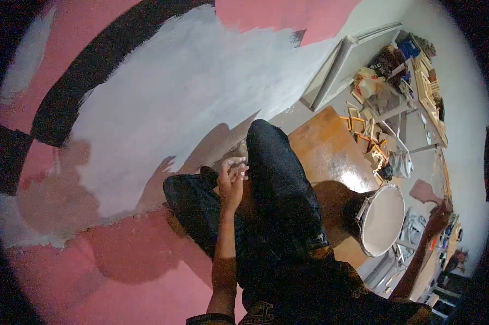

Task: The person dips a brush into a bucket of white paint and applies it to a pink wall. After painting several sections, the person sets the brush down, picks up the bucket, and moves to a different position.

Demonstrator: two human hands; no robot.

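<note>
My left hand (233, 176) hovers over my crossed legs, fingers loosely bent and apart, with nothing visible in it. At the far right, my right hand (442, 210) is closed around the handle of a wide, flat, pinkish tool (424, 191); whether it is a brush or a scraper is unclear. Between that hand and my knee stands a round bucket (383, 221) with a pale pinkish surface inside its rim. The painted wall (168, 92) shows a large whitish area, a black curved band (87, 70) and pink areas.
A brown wooden board (323, 146) lies beside my knee. Against the wall leans a framed panel (324, 76). Small wooden frames (371, 138), bags (368, 84) and a long cluttered table (431, 103) line the right side. Shadows of my head and hand fall on the wall.
</note>
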